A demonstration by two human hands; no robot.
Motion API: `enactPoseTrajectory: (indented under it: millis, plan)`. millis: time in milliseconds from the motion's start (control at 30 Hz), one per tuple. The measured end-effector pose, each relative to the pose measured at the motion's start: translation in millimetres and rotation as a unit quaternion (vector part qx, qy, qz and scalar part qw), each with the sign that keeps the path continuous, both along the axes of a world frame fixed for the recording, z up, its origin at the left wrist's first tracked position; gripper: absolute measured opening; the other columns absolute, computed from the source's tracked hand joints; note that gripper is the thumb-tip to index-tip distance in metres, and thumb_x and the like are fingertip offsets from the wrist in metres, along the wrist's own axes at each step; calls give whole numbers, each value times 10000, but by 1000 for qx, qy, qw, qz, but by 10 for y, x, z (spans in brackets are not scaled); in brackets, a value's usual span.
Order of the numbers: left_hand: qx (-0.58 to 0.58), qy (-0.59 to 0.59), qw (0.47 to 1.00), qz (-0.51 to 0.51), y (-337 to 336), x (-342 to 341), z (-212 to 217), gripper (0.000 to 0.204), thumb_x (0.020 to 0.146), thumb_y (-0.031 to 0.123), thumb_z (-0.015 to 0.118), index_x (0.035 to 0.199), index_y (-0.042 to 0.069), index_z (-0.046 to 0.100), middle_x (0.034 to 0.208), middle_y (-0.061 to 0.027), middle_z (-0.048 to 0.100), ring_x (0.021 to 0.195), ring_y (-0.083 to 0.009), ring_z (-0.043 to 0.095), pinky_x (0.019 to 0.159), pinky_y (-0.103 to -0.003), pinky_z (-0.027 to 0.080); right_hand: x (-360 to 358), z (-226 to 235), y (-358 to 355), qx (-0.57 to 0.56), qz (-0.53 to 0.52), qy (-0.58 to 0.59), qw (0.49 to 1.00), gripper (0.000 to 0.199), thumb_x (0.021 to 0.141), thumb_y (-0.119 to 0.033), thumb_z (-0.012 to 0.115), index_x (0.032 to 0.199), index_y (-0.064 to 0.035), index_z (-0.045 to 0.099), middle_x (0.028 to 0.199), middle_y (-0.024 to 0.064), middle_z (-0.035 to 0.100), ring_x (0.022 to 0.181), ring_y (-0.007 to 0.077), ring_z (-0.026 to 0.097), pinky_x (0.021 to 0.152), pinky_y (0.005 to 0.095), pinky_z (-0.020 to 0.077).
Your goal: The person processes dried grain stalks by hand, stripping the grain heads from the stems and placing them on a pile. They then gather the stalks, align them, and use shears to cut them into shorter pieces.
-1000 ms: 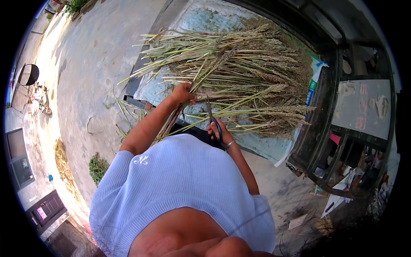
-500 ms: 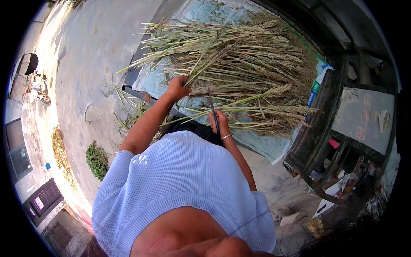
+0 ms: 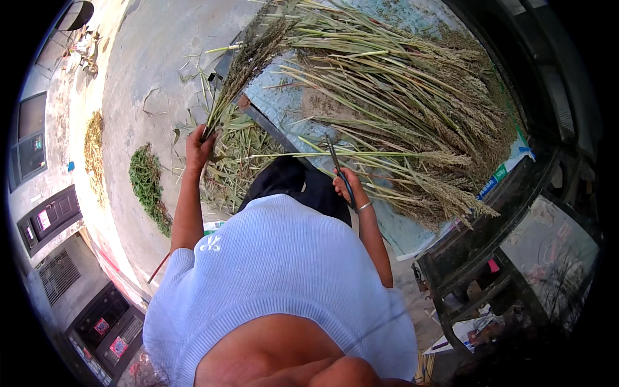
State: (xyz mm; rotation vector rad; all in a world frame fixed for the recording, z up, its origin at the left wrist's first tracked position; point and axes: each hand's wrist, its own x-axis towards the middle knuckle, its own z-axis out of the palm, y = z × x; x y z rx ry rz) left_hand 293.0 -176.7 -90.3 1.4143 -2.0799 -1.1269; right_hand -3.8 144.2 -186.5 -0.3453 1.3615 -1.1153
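Note:
My left hand point(image 3: 198, 149) is closed around the cut ends of a bundle of grain stalks point(image 3: 244, 71), left of the flat bed. The bundle's brown seed heads point up and away, toward the bed's far left corner. My right hand point(image 3: 348, 184) is wrapped round dark-handled scissors point(image 3: 335, 157) at the bed's near edge, with the blades pointing away from me. Beside the scissors runs a single long stalk, partly behind the blades. A broad heap of grain stalks point(image 3: 400, 71) covers the bed, with most seed heads lying to the right.
Pale blue sheeting point(image 3: 267, 87) lines the bed. Leaf trimmings point(image 3: 242, 155) lie on the ground beyond my left arm, next to a dark green plant pile point(image 3: 148, 184). A dark metal vehicle frame point(image 3: 509, 219) closes off the right side. Buildings stand at far left.
My left hand has moved left, off the bed, carrying the grain-stalk bundle, which has swung to point away from me. My right hand still grips the scissors. The view has turned.

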Motion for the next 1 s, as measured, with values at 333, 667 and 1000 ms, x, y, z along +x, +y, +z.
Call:
enactPoseTrajectory:
  millis: [333,667,1000]
  plan:
    - [35,85,996,-20,1,-960,-32,134,762,51,612,891,32,581,652,-2,594,555,-62,509,518,-217,420,457,-201,477,73,89,192,975,441,754,-357,670,970,3,536,752,66,572,662,139,529,630,258,446]
    - [-189,-18,927,-323,-399,-3488,-228,465,684,248,685,1092,167,478,819,-132,607,798,-317,582,661,-415,461,1175,-397,355,107,9,321,941,482,709,-426,686,890,-2,546,639,112,567,582,215,558,559,312,451]
    - [-277,82,922,-260,107,-2876,-559,271,704,156,643,961,117,568,842,-118,543,782,-322,530,614,-412,440,1609,-421,238,170,-123,245,947,537,707,-443,678,924,31,552,765,193,603,725,313,603,646,353,471]
